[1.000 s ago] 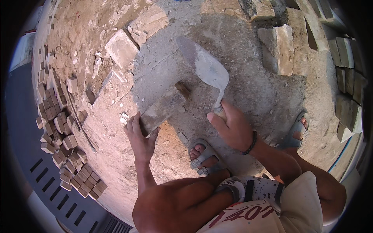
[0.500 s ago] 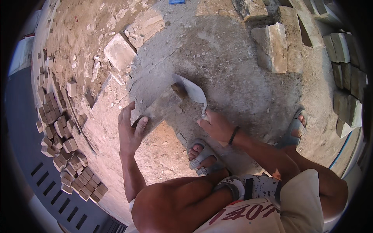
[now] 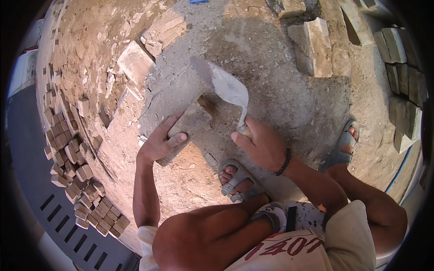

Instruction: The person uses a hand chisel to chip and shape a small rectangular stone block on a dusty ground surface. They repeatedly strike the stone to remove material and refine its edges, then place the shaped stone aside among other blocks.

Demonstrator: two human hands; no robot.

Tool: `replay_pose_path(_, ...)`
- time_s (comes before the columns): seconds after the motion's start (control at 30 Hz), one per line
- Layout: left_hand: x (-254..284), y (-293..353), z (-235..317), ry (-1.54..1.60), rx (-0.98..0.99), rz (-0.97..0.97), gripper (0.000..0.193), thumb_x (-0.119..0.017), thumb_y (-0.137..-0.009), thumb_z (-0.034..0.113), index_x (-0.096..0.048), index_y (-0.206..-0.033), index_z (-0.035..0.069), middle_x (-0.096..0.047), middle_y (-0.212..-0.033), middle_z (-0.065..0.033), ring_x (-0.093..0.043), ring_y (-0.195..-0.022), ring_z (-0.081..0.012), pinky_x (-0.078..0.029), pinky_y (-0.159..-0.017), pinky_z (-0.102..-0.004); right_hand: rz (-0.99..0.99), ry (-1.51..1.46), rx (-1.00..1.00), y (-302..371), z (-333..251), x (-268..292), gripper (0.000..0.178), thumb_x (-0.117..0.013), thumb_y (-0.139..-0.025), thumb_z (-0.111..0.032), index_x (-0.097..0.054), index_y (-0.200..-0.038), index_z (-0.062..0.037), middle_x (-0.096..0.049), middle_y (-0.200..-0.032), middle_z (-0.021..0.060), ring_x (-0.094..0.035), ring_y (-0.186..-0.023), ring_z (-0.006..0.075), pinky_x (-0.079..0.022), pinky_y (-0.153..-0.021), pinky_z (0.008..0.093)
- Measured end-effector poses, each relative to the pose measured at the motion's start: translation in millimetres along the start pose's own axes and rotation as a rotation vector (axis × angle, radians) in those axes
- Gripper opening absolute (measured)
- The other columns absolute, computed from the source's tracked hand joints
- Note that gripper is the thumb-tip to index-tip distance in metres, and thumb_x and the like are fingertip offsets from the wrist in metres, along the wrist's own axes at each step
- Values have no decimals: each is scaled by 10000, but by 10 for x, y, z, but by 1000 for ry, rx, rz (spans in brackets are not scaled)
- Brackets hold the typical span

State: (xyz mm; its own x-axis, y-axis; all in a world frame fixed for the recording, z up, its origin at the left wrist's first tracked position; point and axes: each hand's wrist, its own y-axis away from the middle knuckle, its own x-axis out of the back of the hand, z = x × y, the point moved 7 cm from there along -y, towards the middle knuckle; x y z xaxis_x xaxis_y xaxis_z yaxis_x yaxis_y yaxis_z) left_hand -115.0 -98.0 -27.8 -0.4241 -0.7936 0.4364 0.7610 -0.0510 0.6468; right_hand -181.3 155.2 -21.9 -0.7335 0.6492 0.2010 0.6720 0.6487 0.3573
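The right hand [image 3: 266,147] is closed around the handle of a trowel [image 3: 228,86] in the middle of the frame, its pale blade pointing to the upper left, apart from the block in the picture; how high it sits over the ground [image 3: 294,104] I cannot tell. The left hand [image 3: 165,137], left of centre, is partly spread and grips a long grey block [image 3: 190,121], fingers at one long side and thumb across toward the other. The block slants from lower left to upper right, its brown end near the centre of the frame. Counted, there is one trowel and one block in hand, one dark bracelet [image 3: 283,162] on the right wrist, and two sandals, one [image 3: 242,185] at lower centre and one [image 3: 341,149] at lower right. One pale slab [image 3: 135,61] lies in the upper left, one thick broken chunk [image 3: 316,47] in the upper right, and one blue thing [image 3: 198,1] is cut by the top edge. Small paving blocks [image 3: 106,217] crowd the left side, too many to count surely; several larger blocks [image 3: 402,81] are stacked at the right edge, partly cut off by the dark rim.
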Motion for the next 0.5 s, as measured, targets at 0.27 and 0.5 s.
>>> replay_pose_path(0.27, -64, 22, -75, 32, -41, 71, 849, -666, -882, 568, -420, -1480, 19, -496, -1408, -251, -475, -1329, -356, -370, -1104, -411, -116, -89, -68, 120, -81, -197, 375, -590, -949, -247, -532, -1133, 74, -637, -760, 256, -666, -730, 399, -501, -661, 458)
replay_pose_path(0.5, 18, 140, 56, -83, -40, 240, 770, -714, -858, 522, -506, -1393, 10, -617, -1228, -226, -592, -1179, -340, -466, -985, -400, -66, 102, -53, 85, 258, -255, 388, -589, -946, -283, -548, -1090, 74, -639, -778, 265, -663, -733, 421, -505, -658, 450)
